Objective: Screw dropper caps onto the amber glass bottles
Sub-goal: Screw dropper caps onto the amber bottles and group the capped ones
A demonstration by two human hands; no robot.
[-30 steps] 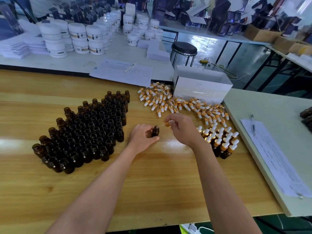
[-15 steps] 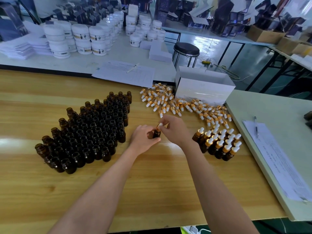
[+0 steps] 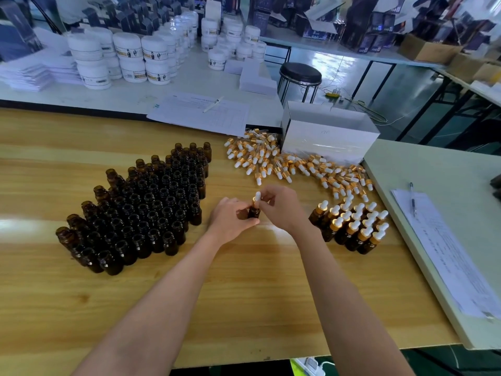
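Uncapped amber bottles: dark brown glass, threaded necks, mouths open. They stand upright in a packed block on the wooden tabletop, left of the held bottle. Insides too dark to read.

Left grip: fingers and thumb curled round the held bottle's body. Bottle upright, mid-tabletop; resting or lifted, cannot tell.

Dropper cap: white bulb, gold collar, seated on the held bottle's neck.

Right grip: fingertips pinching the cap at its collar.

Right of the held bottle: capped bottles, a tight upright cluster.

Beyond the held bottle, rightward: loose caps strewn in a band reaching a white box. Box contents not visible.
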